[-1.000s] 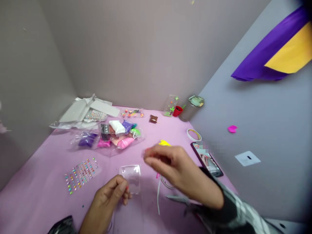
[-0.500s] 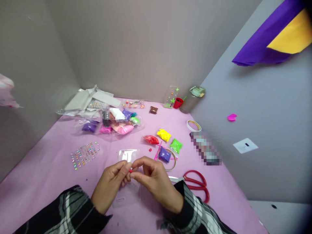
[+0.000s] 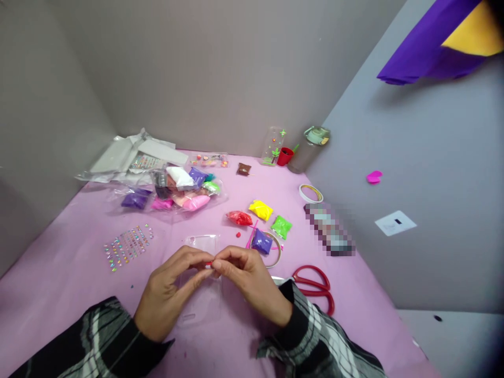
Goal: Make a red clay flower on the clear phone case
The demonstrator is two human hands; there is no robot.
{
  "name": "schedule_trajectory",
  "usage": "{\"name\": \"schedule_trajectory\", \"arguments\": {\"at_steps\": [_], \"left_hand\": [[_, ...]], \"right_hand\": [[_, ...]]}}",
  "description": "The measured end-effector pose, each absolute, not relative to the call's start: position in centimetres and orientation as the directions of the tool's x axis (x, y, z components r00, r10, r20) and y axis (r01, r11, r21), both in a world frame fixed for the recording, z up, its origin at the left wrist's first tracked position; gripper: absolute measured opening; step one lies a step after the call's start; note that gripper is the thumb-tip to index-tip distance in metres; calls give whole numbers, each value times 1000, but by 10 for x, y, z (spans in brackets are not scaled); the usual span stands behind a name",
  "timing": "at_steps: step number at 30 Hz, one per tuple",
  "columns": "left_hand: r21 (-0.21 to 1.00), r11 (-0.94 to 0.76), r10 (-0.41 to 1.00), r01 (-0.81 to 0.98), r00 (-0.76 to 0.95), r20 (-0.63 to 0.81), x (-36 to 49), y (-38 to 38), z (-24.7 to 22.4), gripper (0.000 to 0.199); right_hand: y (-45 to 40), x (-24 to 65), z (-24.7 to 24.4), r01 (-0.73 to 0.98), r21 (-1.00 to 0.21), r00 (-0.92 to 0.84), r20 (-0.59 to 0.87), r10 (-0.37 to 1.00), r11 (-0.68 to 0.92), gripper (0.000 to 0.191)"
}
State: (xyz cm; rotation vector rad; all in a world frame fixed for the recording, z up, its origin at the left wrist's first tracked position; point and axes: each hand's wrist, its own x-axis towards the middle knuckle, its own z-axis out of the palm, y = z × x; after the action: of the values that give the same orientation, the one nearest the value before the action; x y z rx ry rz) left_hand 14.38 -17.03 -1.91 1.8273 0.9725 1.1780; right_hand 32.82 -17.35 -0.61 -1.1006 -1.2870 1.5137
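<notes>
Between the fingertips of both hands is a small red piece of clay (image 3: 209, 264), mostly covered by the fingers. My left hand (image 3: 167, 291) pinches it from the left with thumb and fingers. From the right, my right hand (image 3: 254, 283) pinches its other end. Below the hands a clear plastic phone case (image 3: 201, 307) lies flat, partly hidden by them. Just beyond my right hand are a tiny red lump (image 3: 238, 235), a red clay packet (image 3: 240, 218), a yellow packet (image 3: 261, 210), a green packet (image 3: 281, 227) and a purple packet (image 3: 262, 241) resting on a tape roll (image 3: 279, 257).
Red-handled scissors (image 3: 318, 287) lie right of my right wrist, blades partly under the sleeve. Left are a gem sticker sheet (image 3: 129, 245) and a bag of clay packets (image 3: 185, 191). A bottle (image 3: 307, 152), red cup (image 3: 285, 156) and decorated case (image 3: 273, 147) stand at the back.
My left hand has shifted left and its fingers have straightened, thumb lower. The red clay now shows as a thin strip between both hands. The camera view has shifted slightly.
</notes>
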Motion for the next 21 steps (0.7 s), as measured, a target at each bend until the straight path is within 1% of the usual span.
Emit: {"name": "schedule_trajectory", "arguments": {"at_steps": [3, 6, 12, 17, 21], "left_hand": [[856, -476, 863, 201, 292, 411, 142, -170, -21, 15], [841, -504, 849, 198, 293, 439, 141, -169, -21, 15], [836, -507, 847, 208, 298, 440, 142, -169, -21, 12], [828, -517, 844, 218, 292, 450, 141, -169, -21, 12], [817, -530, 838, 230, 292, 461, 141, -169, -21, 8]], "right_hand": [[-174, 328, -6, -39, -994, -266, -89, 960, -103, 27], [-174, 328, -7, -55, -992, -277, -91, 957, -110, 29], [-173, 329, -9, -117, -979, -300, -125, 946, -166, 33], [-174, 329, -7, -115, -980, -295, -124, 947, -164, 34], [-173, 329, -6, -124, -972, -297, -157, 942, -201, 34]]}}
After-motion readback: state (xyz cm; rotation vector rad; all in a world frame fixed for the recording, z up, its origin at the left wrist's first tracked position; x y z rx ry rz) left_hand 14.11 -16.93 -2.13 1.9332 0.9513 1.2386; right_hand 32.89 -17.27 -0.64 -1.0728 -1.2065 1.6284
